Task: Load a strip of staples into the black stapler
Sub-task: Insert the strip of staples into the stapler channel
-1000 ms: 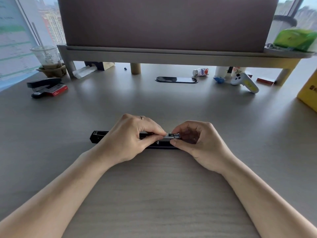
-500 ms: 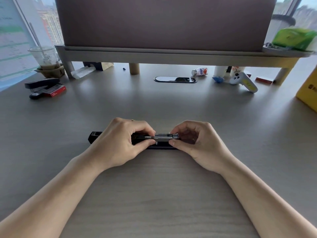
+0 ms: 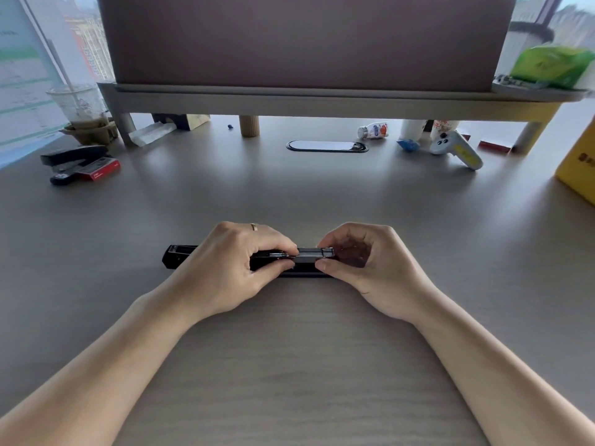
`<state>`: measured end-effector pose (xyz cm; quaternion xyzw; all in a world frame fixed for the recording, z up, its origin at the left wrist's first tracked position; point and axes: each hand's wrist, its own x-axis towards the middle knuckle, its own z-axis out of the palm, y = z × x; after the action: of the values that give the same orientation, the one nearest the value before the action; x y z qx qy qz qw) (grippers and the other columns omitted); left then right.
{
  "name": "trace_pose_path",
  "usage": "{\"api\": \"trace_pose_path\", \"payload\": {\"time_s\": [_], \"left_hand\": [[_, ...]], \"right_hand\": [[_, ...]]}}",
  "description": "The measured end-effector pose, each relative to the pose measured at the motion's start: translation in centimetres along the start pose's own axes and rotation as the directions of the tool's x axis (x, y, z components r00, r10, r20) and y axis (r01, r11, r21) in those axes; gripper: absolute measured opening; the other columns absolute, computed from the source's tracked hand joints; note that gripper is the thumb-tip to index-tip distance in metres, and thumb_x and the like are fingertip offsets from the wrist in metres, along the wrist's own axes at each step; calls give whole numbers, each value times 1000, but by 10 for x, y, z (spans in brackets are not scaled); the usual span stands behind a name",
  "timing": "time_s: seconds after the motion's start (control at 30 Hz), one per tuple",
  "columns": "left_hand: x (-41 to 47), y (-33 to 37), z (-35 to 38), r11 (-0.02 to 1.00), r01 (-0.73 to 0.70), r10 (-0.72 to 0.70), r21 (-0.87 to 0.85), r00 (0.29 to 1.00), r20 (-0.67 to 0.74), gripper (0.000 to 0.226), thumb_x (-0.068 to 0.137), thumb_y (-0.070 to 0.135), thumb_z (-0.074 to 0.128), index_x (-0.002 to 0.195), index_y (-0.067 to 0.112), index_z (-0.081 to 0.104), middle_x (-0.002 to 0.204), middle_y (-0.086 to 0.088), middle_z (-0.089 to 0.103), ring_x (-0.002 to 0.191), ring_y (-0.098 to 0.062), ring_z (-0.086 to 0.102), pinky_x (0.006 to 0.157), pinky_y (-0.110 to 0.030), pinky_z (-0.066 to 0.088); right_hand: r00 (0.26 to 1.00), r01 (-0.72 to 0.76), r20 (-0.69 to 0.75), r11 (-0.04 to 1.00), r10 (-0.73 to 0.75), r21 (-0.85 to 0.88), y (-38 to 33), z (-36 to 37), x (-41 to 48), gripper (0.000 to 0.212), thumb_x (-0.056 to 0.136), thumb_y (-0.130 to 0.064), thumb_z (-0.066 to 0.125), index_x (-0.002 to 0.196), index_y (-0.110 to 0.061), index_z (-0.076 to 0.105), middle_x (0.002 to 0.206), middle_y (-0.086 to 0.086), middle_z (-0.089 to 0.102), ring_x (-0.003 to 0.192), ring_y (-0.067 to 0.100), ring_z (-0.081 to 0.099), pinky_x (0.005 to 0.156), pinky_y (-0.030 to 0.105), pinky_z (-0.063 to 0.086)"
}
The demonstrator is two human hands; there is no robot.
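The black stapler lies flat and opened out lengthwise on the grey desk, its lid end sticking out to the left. My left hand covers its middle, thumb and forefinger pinched at the metal staple channel. My right hand grips the channel's right end between thumb and fingers. Whether a staple strip lies in the channel is hard to tell. A second black stapler and a red staple box rest at the far left.
A monitor stand spans the back of the desk. Under and around it are a plastic cup, a small bottle, a white and yellow controller and a cable grommet. A yellow box stands at the right edge.
My left hand's fingers slid left along the channel, then back to the right a little. More of the metal channel shows than one second ago. My right hand has stayed in place.
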<state>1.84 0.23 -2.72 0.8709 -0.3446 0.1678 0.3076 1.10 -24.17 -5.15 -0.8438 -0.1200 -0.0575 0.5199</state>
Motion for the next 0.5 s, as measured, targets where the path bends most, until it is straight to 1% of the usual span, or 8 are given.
{"api": "trace_pose_path", "payload": {"time_s": [0.17,0.3,0.37,0.43,0.5], "left_hand": [[1,1,0,1000,-2,2,5,1000,10,15,85,14,84,99,19,83,99,9,82,90,-5,77,84,-30,57],[1,2,0,1000,-5,5,14,1000,13,15,86,14,84,100,20,83,98,9,82,89,-5,76,83,-31,57],[1,3,1,1000,7,-7,15,1000,24,18,86,17,84,103,22,80,99,12,81,91,-3,76,84,-30,57],[1,5,-3,998,52,-52,-20,998,32,31,84,23,86,111,25,71,104,16,79,98,3,74,88,-23,56],[0,2,-15,994,108,-106,-28,993,49,46,79,31,88,117,28,62,112,20,74,104,7,70,91,-15,53]], "right_hand": [[1000,5,3,1000,-5,-5,-1,-1,0,12,83,-19,89,89,-25,81,88,-6,83,85,13,78,86,33,63],[1000,5,2,1000,-5,-2,-1,0,0,13,83,-20,89,90,-25,81,89,-5,83,86,15,79,88,39,64],[1000,8,-2,1000,-8,-12,-1,0,0,13,83,-20,89,90,-26,81,89,-5,83,86,15,79,88,40,64],[1000,14,-3,1000,-14,-19,0,0,0,12,83,-20,89,90,-26,81,89,-4,83,86,16,79,87,39,64],[1000,14,1,1000,-14,-24,1,-1,0,11,83,-21,88,90,-26,80,89,-4,83,85,15,78,84,34,62]]}}
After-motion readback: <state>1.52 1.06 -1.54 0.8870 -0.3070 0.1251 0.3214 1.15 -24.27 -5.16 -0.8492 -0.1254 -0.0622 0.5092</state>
